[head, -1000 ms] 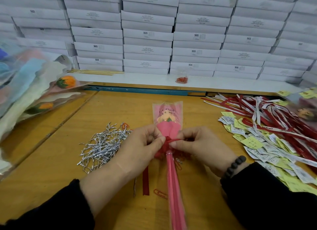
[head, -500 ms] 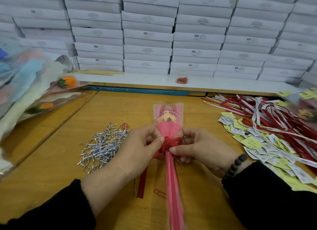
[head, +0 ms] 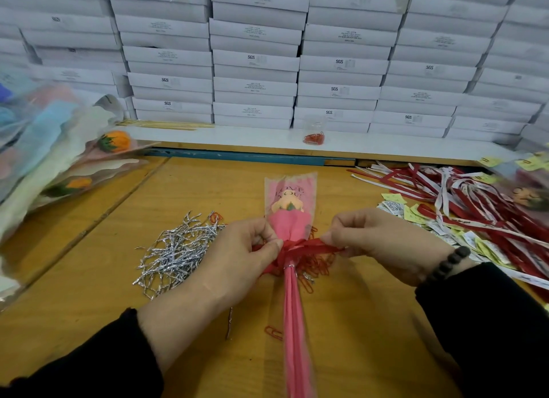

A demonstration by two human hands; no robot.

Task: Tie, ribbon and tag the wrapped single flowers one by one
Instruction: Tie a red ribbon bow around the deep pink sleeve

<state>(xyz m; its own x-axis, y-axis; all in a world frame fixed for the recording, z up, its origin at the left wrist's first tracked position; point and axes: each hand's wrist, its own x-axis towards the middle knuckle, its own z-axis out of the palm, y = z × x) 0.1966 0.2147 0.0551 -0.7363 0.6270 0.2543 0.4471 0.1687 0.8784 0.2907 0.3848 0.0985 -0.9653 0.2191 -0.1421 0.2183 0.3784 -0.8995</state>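
A: Your left hand [head: 237,249] sits just left of centre frame, fingers curled, thumb and forefinger pinching one end of the red ribbon [head: 300,247] right against the neck of the wrapped flower [head: 289,216].

B: And my right?

A: Your right hand [head: 377,240] is right of centre, knuckles up, fingertips pinching the other end of that ribbon and holding it out sideways, so the band runs taut across the wrap. Both wrists come in from the lower corners in black sleeves; there's a dark bead bracelet [head: 451,262] on your right wrist.

B: Where's the flower lying?

A: Flat on the wooden table [head: 89,293], centre frame, bloom pointing to the top, pink stem sleeve running down to the bottom edge. Red paper clips [head: 315,267] lie under the knot. Left of your left hand is a heap of silver twist ties [head: 175,255]. At right, a spread of red and white ribbons [head: 463,201] with yellow and white tags [head: 421,219]. Upper left, a pile of wrapped flowers [head: 59,154]. White boxes [head: 255,59] stack across the top.
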